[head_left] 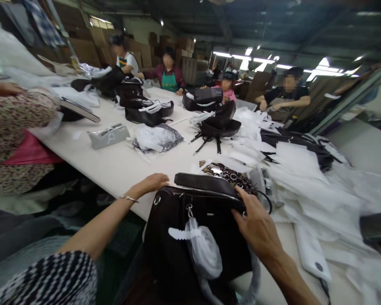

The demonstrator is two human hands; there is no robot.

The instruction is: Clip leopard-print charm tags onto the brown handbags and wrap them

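A black handbag [174, 237] stands upright at the near table edge, its top zip facing up and a plastic-wrapped piece [206, 250] hanging on its front from a metal clip. My right hand [254, 216] grips the bag's upper right corner, thumb on the front and fingers over the top. At the upper left corner my left hand [154, 182] reaches behind the bag; its fingertips are partly hidden, so its hold is unclear. Just behind the bag lies a pile of metal rings and chains [225, 173].
The white table [114, 163] bears more black bags [220, 118], a grey tape dispenser [109, 136], a plastic packet [158, 137] and white wrapping sheets [320, 203] at right. A white corded device [311, 254] lies near right. Several people work around the table.
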